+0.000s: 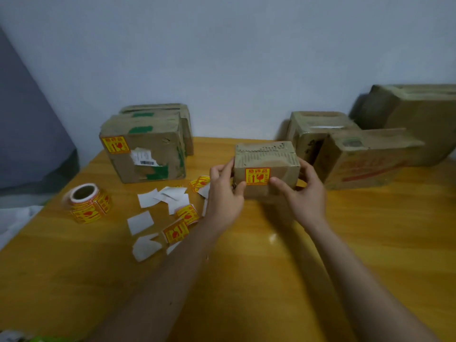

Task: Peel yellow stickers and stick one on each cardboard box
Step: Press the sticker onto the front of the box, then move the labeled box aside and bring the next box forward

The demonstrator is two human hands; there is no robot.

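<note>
Both hands are on the small brown cardboard box [266,166] at centre frame: the left hand [225,193] grips its left end, the right hand [302,193] clasps the right, thumb pressing beside the yellow-and-red fragile sticker [257,176] on its near face. Looks like the smoothing-down step, nearly done. The roll of yellow stickers [87,203] sits at left on the orange wooden bench [370,230], white backing scraps [148,198] beside it. Next, I'd say: set this box aside, peel another, take a bare box from the right-hand stack [365,159].
</note>
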